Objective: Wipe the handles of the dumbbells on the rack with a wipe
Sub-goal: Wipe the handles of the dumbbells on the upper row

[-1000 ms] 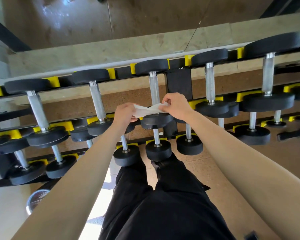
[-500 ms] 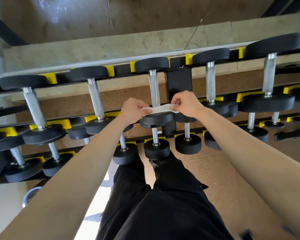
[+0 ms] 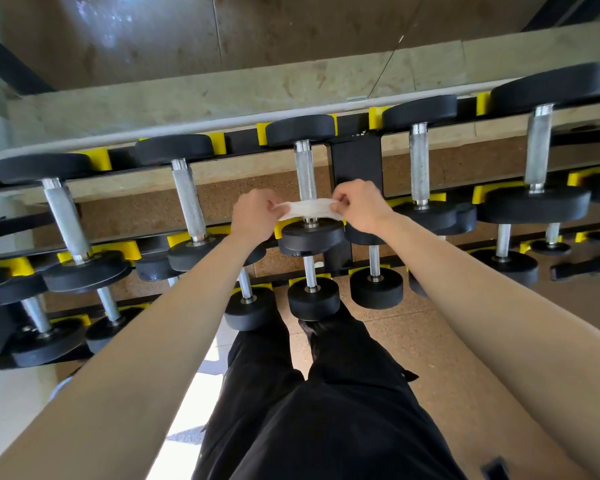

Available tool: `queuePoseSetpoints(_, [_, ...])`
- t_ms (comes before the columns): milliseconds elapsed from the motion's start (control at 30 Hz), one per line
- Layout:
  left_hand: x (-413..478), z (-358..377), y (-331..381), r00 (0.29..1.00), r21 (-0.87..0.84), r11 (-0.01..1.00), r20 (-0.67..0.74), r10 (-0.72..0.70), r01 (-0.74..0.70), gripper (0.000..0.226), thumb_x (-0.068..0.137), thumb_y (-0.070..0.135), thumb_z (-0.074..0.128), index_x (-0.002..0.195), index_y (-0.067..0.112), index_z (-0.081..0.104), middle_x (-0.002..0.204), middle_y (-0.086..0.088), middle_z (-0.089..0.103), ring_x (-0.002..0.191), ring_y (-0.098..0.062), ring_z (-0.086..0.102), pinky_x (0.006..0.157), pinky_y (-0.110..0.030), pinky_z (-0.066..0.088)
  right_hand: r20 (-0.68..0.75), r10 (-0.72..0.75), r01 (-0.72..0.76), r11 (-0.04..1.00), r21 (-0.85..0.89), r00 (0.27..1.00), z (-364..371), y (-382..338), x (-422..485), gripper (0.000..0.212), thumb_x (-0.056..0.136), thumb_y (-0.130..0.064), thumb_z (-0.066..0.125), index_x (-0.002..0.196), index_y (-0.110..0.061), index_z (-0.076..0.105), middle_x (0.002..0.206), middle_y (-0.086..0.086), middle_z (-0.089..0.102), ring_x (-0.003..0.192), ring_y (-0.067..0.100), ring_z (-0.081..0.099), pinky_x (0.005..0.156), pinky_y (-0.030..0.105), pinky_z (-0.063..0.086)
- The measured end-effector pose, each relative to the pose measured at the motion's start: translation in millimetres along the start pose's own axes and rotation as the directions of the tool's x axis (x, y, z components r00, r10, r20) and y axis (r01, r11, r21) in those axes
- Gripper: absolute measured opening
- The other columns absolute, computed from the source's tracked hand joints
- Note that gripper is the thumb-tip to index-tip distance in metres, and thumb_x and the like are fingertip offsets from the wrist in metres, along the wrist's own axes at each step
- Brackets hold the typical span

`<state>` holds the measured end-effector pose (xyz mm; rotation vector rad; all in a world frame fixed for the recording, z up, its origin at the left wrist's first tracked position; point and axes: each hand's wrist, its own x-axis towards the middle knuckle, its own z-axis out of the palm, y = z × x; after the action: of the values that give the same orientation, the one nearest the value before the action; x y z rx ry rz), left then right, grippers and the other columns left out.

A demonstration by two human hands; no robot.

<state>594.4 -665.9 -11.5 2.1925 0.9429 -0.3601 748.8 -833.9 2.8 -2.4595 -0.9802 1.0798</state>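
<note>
While fingers (image 3: 272, 207) pinch wipe (image 3: 307, 208), taut across handle (image 3: 305, 174)

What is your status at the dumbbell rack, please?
Left hand and right hand each pinch an end of the white wipe. Wipe stretched over the near end of the knurled steel handle, centre top-row black dumbbell. Nothing blocks it.

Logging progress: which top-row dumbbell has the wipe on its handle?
The middle dumbbell, just left of the black upright: the left hand and right hand stretch the wipe across its handle; others are bare.

Open gap left of centre handle (image 3: 305, 174), post (image 3: 355, 161) right
</note>
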Motion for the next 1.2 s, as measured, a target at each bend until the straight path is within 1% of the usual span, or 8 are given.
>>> queuePoseSetpoints(100, [-2,-4,-19,0.997,0.013,0.997,-0.021,-0.07,0.07,0.029,0.095,0.033,0.068,0.116,0.014,0.073,0.108,-0.007,0.074,0.099,-0.025,0.067,0.086,-0.036,0.051,0.05,-0.075,0.073,0.996,0.055,0.996,6,-12,3,0.005,0.096,-0.021,0.065,0.095,-0.018,0.069,0.093,-0.002,0.065,0.084,0.014,0.06,0.081,0.031,0.051])
queuePoseSetpoints(267, [-4,1,3,0.997,-0.033,0.997,0.045,0.066,-0.064,0.026,0.095,0.039,0.068,0.109,0.018,0.074,0.094,0.005,0.07,0.084,-0.01,0.062,0.074,-0.025,0.046,-0.138,0.066,-0.059,0.997,0.059,0.988,-5,15,10,0.009,0.098,-0.024,0.06,0.098,-0.015,0.065,0.089,-0.001,0.063,0.08,0.016,0.06,0.064,0.023,0.04])
queuePoseSetpoints(467, [10,-9,-4,0.954,-0.182,0.965,-0.199,-0.222,0.187,0.024,0.095,0.04,0.066,0.103,0.019,0.074,0.091,0.0,0.07,0.088,-0.022,0.066,0.069,-0.029,0.044,-0.189,-0.012,0.036,0.991,0.126,0.982,9,-17,19,0.009,0.1,-0.021,0.055,0.1,-0.016,0.063,0.093,-0.002,0.063,0.084,0.017,0.06,0.07,0.028,0.047])
queuePoseSetpoints(633, [16,-4,29,0.985,-0.183,0.983,-0.163,-0.049,0.019,0.024,0.096,0.037,0.064,0.107,0.017,0.072,0.09,0.003,0.066,0.082,-0.017,0.06,0.065,-0.027,0.044,-0.344,0.269,-0.177,0.944,0.277,0.899,-10,0,32,0.013,0.101,-0.022,0.055,0.103,-0.012,0.063,0.097,0.002,0.066,0.088,0.018,0.064,0.07,0.026,0.048])
queuePoseSetpoints(833, [31,-11,22,0.883,-0.428,0.861,-0.242,-0.402,0.275,0.028,0.098,0.044,0.06,0.102,0.018,0.066,0.092,0.003,0.063,0.089,-0.019,0.062,0.077,-0.031,0.048,-0.341,0.209,-0.078,0.929,0.36,0.916,4,-36,44,0.013,0.099,-0.028,0.057,0.094,-0.019,0.065,0.09,0.004,0.071,0.085,0.021,0.07,0.074,0.039,0.058])
queuePoseSetpoints(1033, [38,-1,56,0.934,-0.486,0.861,-0.215,-0.285,0.151,0.03,0.094,0.047,0.063,0.085,0.018,0.061,0.076,0.004,0.061,0.075,-0.019,0.061,0.066,-0.03,0.045,-0.4,0.505,-0.272,0.816,0.509,0.765,-13,-19,55,0.023,0.101,-0.029,0.054,0.099,-0.011,0.069,0.096,0.008,0.073,0.097,0.025,0.067,0.084,0.033,0.049])
queuePoseSetpoints(1100, [42,-2,58,0.892,-0.535,0.817,-0.233,-0.387,0.215,0.027,0.096,0.046,0.061,0.089,0.02,0.063,0.082,0.003,0.064,0.08,-0.019,0.062,0.069,-0.029,0.045,-0.367,0.473,-0.242,0.817,0.524,0.801,-10,-31,56,0.022,0.1,-0.029,0.057,0.1,-0.011,0.071,0.095,0.009,0.074,0.093,0.024,0.069,0.082,0.032,0.053])
queuePoseSetpoints(1200, [49,-7,43,0.803,-0.668,0.659,-0.151,-0.576,0.346,0.028,0.096,0.044,0.064,0.101,0.017,0.07,0.097,-0.001,0.068,0.091,-0.02,0.063,0.082,-0.034,0.052,-0.321,0.37,-0.172,0.845,0.507,0.872,-2,-51,59,0.021,0.098,-0.029,0.059,0.097,-0.012,0.069,0.089,0.009,0.073,0.089,0.023,0.067,0.079,0.034,0.052])
